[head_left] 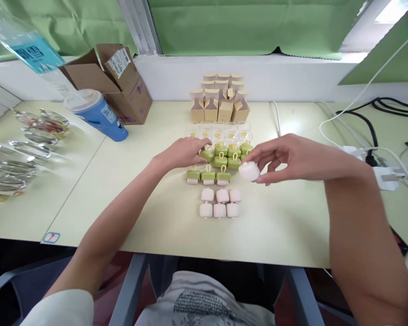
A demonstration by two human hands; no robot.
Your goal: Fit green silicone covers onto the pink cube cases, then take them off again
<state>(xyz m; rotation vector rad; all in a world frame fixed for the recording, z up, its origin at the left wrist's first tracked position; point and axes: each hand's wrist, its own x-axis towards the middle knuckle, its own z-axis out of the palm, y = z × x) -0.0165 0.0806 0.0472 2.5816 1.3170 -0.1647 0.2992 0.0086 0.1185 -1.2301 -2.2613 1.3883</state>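
Note:
My right hand (285, 158) pinches a small pale pink rounded piece (249, 171) just above the table, right of the rows. My left hand (185, 153) reaches over a green lid with a yellow loop (208, 155), fingers closed on it. Several more green lids (234, 156) lie in a cluster between my hands. Three assembled green-and-pink pieces (208, 175) stand in a row below. Several loose pink pieces (220, 202) sit in two rows nearer me. Clear plastic packets (219, 131) lie behind the lids.
Small tan cartons (219, 102) stand at the back of the pale table (122, 199). An open cardboard box (122, 81), a blue cup (98, 113) and a water bottle (30, 50) are at the left. Shiny wrapped items (23, 149) lie far left. White cables and a power strip (387, 167) run along the right.

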